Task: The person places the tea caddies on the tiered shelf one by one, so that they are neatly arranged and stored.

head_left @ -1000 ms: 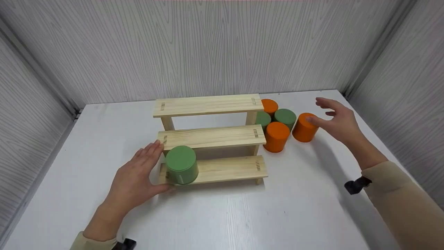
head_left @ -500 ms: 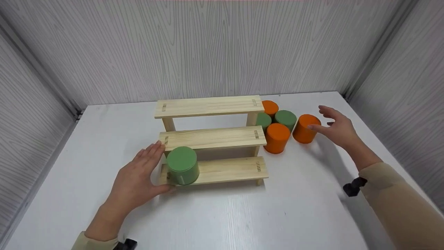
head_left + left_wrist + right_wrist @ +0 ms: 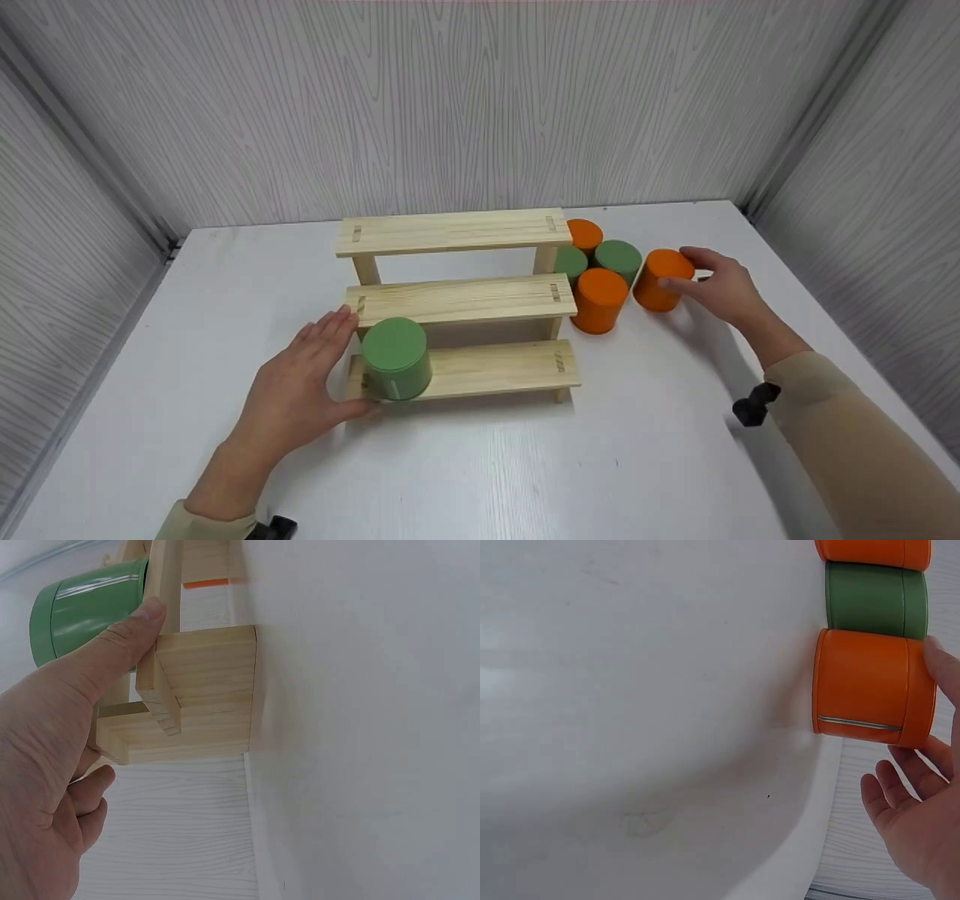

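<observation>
My left hand [image 3: 296,379] grips the left end of a three-step wooden rack [image 3: 480,367]. Its thumb lies on the front edge of the lowest step, as the left wrist view shows, and its fingers reach up to the middle step. Beside that thumb, a green canister [image 3: 397,358] stands on the left of the lowest step. On the table to the right, my right hand [image 3: 724,289] holds an orange canister [image 3: 660,281] between thumb and forefinger near its lid. In the right wrist view, the other fingers [image 3: 892,787] are loosely bent beside this canister [image 3: 866,686].
Behind the rack's right end stand more canisters: a near orange one [image 3: 600,300], a green one [image 3: 618,256], another green one [image 3: 570,262] partly hidden, and an orange one [image 3: 585,234] at the back. Grey wood-grain walls [image 3: 480,105] enclose the white table [image 3: 495,465].
My right hand has come down and closer to the orange canister, its forefinger now at the canister's far side. The left hand and the rack have stayed in place.
</observation>
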The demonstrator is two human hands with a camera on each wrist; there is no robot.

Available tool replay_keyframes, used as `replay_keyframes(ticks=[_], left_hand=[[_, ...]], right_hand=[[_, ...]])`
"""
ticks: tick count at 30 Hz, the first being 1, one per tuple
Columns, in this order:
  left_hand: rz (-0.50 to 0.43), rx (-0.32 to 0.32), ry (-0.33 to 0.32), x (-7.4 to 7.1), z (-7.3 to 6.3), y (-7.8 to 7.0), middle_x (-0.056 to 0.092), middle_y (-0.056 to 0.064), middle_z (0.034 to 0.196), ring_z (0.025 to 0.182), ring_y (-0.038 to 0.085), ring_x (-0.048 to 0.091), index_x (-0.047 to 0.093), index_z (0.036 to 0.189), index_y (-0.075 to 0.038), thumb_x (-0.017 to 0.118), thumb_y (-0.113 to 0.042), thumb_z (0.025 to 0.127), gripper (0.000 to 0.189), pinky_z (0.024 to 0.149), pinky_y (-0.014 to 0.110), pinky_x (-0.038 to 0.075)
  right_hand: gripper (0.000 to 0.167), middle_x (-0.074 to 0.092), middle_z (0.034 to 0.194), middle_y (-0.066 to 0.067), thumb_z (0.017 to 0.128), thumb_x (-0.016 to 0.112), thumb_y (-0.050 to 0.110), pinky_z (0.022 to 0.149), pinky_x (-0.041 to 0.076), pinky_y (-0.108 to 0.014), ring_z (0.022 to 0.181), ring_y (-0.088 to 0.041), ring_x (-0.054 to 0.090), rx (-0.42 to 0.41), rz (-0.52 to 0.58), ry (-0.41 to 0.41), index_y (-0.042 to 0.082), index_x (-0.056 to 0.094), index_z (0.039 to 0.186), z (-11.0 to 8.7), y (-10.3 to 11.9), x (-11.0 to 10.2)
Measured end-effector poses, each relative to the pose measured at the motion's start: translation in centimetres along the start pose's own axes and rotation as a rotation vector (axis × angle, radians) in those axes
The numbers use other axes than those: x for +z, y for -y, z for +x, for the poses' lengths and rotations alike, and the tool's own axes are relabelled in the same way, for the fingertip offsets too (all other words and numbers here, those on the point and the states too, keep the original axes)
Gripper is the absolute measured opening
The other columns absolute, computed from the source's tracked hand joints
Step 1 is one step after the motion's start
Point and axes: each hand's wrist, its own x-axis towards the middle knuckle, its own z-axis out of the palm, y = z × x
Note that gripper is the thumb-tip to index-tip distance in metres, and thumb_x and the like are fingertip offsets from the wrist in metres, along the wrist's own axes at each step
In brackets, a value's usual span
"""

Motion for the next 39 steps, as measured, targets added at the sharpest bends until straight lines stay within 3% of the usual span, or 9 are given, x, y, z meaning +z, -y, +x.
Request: replay_keyframes(ticks=[7, 14, 22, 33, 39], left_hand=[[-0.003, 0.006, -0.005, 0.1, 0.0, 0.0, 0.044, 0.014, 0.165, 0.151, 0.033, 0.043, 0.044, 0.16, 0.001, 0.103, -0.045, 0.064, 0.122, 0.128, 0.046, 0.034], [0.006, 0.027, -0.031, 0.2, -0.1, 0.2, 0.045, 0.014, 0.164, 0.15, 0.033, 0.044, 0.045, 0.159, 0.001, 0.103, -0.045, 0.063, 0.122, 0.128, 0.046, 0.035], [0.001, 0.019, -0.018, 0.2, -0.1, 0.2, 0.044, 0.014, 0.165, 0.151, 0.033, 0.044, 0.044, 0.16, 0.001, 0.104, -0.044, 0.062, 0.123, 0.128, 0.046, 0.034], [0.0, 0.007, -0.012, 0.3, -0.2, 0.3, 0.043, 0.013, 0.166, 0.152, 0.031, 0.043, 0.043, 0.161, -0.002, 0.102, -0.046, 0.063, 0.123, 0.13, 0.04, 0.03], [-0.005, -0.011, 0.02, 0.2, 0.0, 0.2, 0.041, 0.014, 0.167, 0.153, 0.033, 0.04, 0.04, 0.162, -0.001, 0.102, -0.046, 0.064, 0.125, 0.131, 0.044, 0.029]], right_hand=[[0.097, 0.05, 0.158, -0.018, 0.091, 0.078, 0.06, 0.094, 0.053, -0.034, 0.128, -0.037, 0.053, 0.003, 0.004, -0.007, 0.006, 0.04, 0.163, -0.2, -0.3, 0.2], [0.1, 0.051, 0.156, -0.019, 0.089, 0.079, 0.062, 0.095, 0.053, -0.037, 0.127, -0.037, 0.053, 0.011, -0.006, -0.007, 0.006, 0.042, 0.162, 0.0, 0.0, 0.2], [0.1, 0.056, 0.142, -0.02, 0.089, 0.079, 0.064, 0.107, 0.051, -0.048, 0.13, -0.037, 0.051, 0.019, -0.047, -0.02, 0.004, 0.043, 0.161, 0.1, 0.1, 0.3], [0.099, 0.059, 0.138, -0.02, 0.088, 0.078, 0.064, 0.09, 0.053, -0.027, 0.126, -0.036, 0.054, -0.011, -0.082, -0.015, 0.004, 0.046, 0.16, -0.4, -0.1, 0.1], [0.098, 0.061, 0.136, -0.019, 0.088, 0.078, 0.065, 0.088, 0.054, -0.029, 0.123, -0.035, 0.055, -0.019, -0.106, -0.013, 0.004, 0.048, 0.159, -1.0, 0.0, 0.0]])
